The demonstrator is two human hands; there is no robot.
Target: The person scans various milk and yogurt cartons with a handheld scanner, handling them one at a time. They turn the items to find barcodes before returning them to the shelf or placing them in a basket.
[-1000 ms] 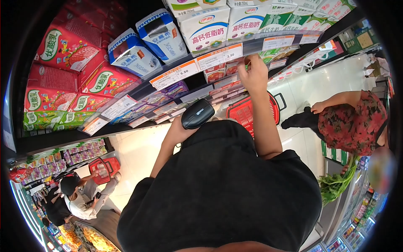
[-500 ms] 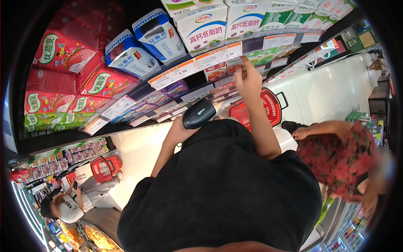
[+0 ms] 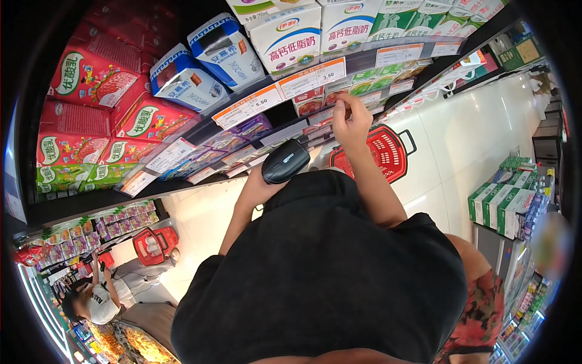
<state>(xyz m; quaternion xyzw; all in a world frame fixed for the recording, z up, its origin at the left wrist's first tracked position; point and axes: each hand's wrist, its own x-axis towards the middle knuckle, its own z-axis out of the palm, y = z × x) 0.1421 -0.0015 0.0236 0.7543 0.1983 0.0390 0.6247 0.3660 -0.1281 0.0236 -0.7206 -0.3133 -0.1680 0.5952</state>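
Note:
A black handheld scanner (image 3: 285, 161) rests in my left hand (image 3: 259, 189), whose fingers are wrapped around it near my waist. My right hand (image 3: 351, 123) is raised in front of the shelf with its fingers loosely curled in and nothing visible in them. Just above it runs a strip of price labels, the nearest an orange-and-white label (image 3: 313, 79) reading 3.50. Over that label stand white milk cartons (image 3: 285, 39) with pink and blue print. Blue-and-white yogurt boxes (image 3: 227, 51) sit farther left, beside red drink packs (image 3: 91, 79).
A red shopping basket (image 3: 397, 155) is on the floor beyond my right arm. One person (image 3: 106, 300) stands lower left near another red basket (image 3: 145, 246). A second person in a floral top (image 3: 482, 309) is close at my right. Green-and-white boxes (image 3: 500, 203) are stacked at the right.
My right hand has drawn down from the price label, and its extended index finger has curled in. The person in the floral top has moved behind my right side. The scanner stays in my left hand.

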